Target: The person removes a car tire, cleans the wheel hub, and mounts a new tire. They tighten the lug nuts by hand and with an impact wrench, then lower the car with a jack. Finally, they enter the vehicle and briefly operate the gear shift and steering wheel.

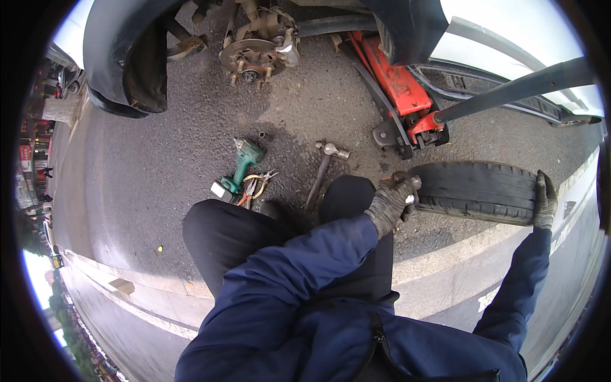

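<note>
A black tire stands upright at my right, its worn tread facing up, held between my two gloved hands. My left hand, in a dirty grey knit glove, has its fingers curled at the tire's left side. Small pale, shiny bits show by those fingers; I cannot make out what they are. My right hand is pressed against the tire's right side, fingers pointing away from me. On the asphalt left of the tire lies a ball-peen hammer. Farther left are a green cordless impact wrench and yellow-handled pliers.
Ahead, a bare wheel hub with its brake disc shows under the raised car's dark bumper. A red floor jack stands under the car's side, its long handle reaching right. A small dark socket lies near the impact wrench.
</note>
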{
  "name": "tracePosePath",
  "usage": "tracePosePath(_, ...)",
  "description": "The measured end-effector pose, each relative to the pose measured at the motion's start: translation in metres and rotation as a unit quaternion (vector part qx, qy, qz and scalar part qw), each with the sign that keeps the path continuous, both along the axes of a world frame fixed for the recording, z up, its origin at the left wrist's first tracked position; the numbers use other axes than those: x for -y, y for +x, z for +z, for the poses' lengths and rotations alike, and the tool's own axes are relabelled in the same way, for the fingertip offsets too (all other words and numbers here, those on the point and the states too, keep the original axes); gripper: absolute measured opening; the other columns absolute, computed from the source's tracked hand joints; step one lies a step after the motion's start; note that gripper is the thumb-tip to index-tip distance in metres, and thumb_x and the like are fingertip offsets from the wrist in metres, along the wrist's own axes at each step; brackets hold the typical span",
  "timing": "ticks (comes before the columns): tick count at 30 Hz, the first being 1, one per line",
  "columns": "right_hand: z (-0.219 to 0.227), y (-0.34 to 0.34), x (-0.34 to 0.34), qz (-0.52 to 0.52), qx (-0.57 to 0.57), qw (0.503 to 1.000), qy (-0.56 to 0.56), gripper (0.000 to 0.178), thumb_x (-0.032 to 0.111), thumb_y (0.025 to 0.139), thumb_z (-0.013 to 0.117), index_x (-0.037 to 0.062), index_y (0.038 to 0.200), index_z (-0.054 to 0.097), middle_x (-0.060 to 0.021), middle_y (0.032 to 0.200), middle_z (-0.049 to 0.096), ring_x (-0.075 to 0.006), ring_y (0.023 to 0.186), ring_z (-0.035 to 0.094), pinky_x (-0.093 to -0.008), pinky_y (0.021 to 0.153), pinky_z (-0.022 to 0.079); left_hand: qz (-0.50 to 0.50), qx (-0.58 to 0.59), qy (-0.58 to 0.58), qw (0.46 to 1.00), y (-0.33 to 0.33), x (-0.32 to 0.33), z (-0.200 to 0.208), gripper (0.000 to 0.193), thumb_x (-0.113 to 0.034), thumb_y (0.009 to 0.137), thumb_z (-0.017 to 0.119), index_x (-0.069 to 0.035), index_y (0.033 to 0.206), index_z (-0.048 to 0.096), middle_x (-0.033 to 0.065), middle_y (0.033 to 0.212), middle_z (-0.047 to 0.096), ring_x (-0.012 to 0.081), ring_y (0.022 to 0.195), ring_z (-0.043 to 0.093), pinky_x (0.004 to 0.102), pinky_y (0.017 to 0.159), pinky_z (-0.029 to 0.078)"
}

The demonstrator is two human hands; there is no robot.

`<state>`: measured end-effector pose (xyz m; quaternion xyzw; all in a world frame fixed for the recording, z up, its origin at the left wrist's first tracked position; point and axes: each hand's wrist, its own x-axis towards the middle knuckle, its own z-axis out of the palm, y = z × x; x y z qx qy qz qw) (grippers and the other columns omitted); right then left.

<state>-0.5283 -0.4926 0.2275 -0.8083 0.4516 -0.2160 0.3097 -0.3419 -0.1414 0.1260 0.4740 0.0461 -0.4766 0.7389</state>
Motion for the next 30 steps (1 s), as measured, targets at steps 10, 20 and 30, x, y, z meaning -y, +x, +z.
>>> tracePosePath(10, 0.021, 0.010, -0.050, 0.152, 0.064, 0.986, 0.010, 0.057, 0.042, 0.084, 0.066, 0.0007, 0.123, 0.055, -0.0140, 0.122, 0.056, -0.0220, 0.112, 0.051, -0.0336, 0.097, 0.038, 0.151, -0.081, 0.083, 0.982, 0.025, -0.006, -0.037, 0.013, -0.026, 0.087, 0.060, -0.013, 0.083, 0.058, -0.0009, 0.059, 0.054, 0.0124, 0.042, 0.048, 0.0278, 0.036, 0.035)
tracePosePath(20, -0.065, -0.077, 0.029, 0.064, 0.144, 0.980, 0.121, 0.052, 0.047, 0.087, 0.059, 0.0010, 0.111, 0.061, -0.0052, 0.103, 0.062, -0.0150, 0.093, 0.055, -0.0307, 0.082, 0.045, 0.150, 0.044, 0.158, 0.975, 0.090, -0.017, -0.060, 0.017, -0.026, 0.085, 0.063, -0.009, 0.083, 0.059, 0.0014, 0.060, 0.054, 0.0128, 0.041, 0.045, 0.0292, 0.035, 0.035)
tracePosePath(30, -0.178, -0.116, -0.075, -0.217, 0.344, 0.771, 0.489, 0.058, 0.051, 0.090, 0.048, 0.0010, 0.118, 0.057, -0.0115, 0.116, 0.061, -0.0225, 0.106, 0.057, -0.0363, 0.091, 0.045, 0.087, 0.219, 0.257, 0.937, 0.137, -0.006, -0.129, 0.024, -0.028, 0.083, 0.065, -0.004, 0.088, 0.063, 0.0041, 0.063, 0.055, 0.0149, 0.053, 0.049, 0.0308, 0.050, 0.040)
